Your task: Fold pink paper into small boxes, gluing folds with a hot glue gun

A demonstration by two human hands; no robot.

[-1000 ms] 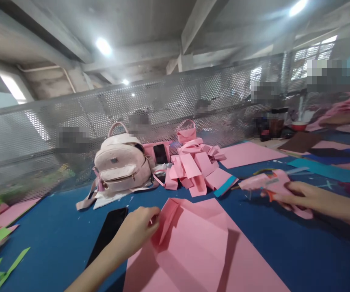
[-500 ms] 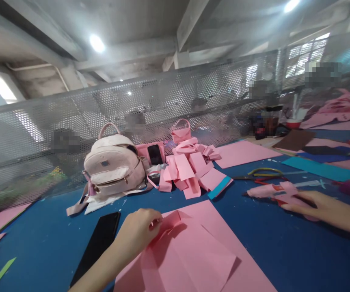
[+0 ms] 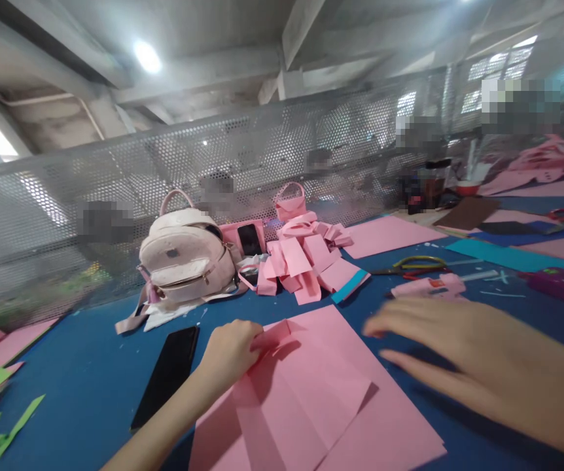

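Pink paper sheet (image 3: pixel 321 392) lies folded on blue table (image 3: pixel 80 379), front centre | left hand (image 3: pixel 230 350) pinches its raised upper-left fold, fingers curled closed on it | right hand (image 3: pixel 463 353) hovers above sheet's right edge, fingers spread, holding nothing | pink glue gun (image 3: pixel 432 286) rests just behind | black phone (image 3: pixel 167 374) lies left of sheet

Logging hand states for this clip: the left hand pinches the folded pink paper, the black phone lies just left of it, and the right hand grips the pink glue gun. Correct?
Not quite. In the head view the right hand is open and empty, hovering above the blue table; the pink glue gun lies beyond it, untouched. The left hand does pinch the folded pink paper, with the black phone just left.
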